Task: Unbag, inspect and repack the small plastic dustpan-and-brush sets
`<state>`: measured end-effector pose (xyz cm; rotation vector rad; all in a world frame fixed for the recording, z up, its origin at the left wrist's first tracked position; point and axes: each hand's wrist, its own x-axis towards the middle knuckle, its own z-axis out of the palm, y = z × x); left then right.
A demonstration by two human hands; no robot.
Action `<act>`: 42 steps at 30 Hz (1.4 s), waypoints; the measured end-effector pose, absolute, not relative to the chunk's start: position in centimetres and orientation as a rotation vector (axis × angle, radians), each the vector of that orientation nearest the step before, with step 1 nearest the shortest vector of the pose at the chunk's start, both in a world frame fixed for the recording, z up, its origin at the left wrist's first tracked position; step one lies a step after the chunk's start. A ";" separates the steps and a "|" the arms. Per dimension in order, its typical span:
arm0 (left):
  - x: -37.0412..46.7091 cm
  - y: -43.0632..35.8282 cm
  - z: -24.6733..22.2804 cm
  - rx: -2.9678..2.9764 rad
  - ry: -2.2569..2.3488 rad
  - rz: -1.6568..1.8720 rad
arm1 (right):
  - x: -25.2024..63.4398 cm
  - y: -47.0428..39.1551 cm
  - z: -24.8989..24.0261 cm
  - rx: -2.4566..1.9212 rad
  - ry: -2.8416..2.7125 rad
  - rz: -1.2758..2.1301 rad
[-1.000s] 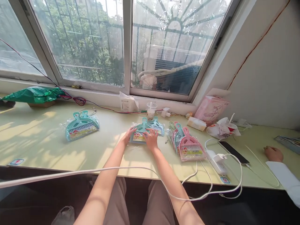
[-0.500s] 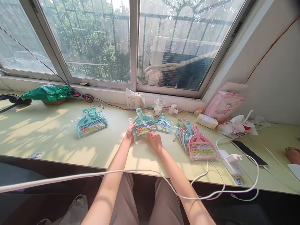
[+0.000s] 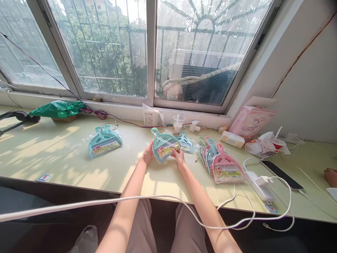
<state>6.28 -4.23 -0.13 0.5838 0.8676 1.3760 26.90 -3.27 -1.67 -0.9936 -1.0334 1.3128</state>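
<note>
1. The left hand (image 3: pixel 147 154) grips the left edge of a teal dustpan-and-brush set (image 3: pixel 163 145) sealed in clear plastic; the fingers are curled around that edge.
2. The right hand (image 3: pixel 179 155) grips the lower right edge of the same set, with the fingers closed on the wrapper.
3. The held set is lifted off the pale green table (image 3: pixel 65 165), tilted, with its handle pointing up and to the left.
4. A second teal set (image 3: pixel 185 142) lies on the table just behind and to the right of the held set.
5. A fanned stack of sets (image 3: pixel 219 162), pink on top with teal and green beneath, lies to the right of the held set.
6. A further teal pile (image 3: pixel 104 142) lies well to the left of the held set.
7. A white power strip (image 3: pixel 259 185) with a plugged-in charger sits right of the fanned stack; its white cable (image 3: pixel 168 197) runs along the table's near edge, below the held set.
8. A black phone (image 3: pixel 280 169) lies beyond the power strip.
9. A plastic drink cup (image 3: pixel 178 123) stands behind the held set, near the window sill.
</note>
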 end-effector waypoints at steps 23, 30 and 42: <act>3.7 -5.1 0.9 0.409 0.788 1.697 | 29.5 -2.2 -1.1 -0.971 -0.835 1.411; 8.0 -5.3 0.8 0.737 0.780 1.216 | 29.2 -2.4 -0.9 -1.090 -1.030 1.530; 5.6 -5.4 1.7 0.321 0.896 1.968 | 28.9 -3.2 -0.8 -1.359 -1.684 0.671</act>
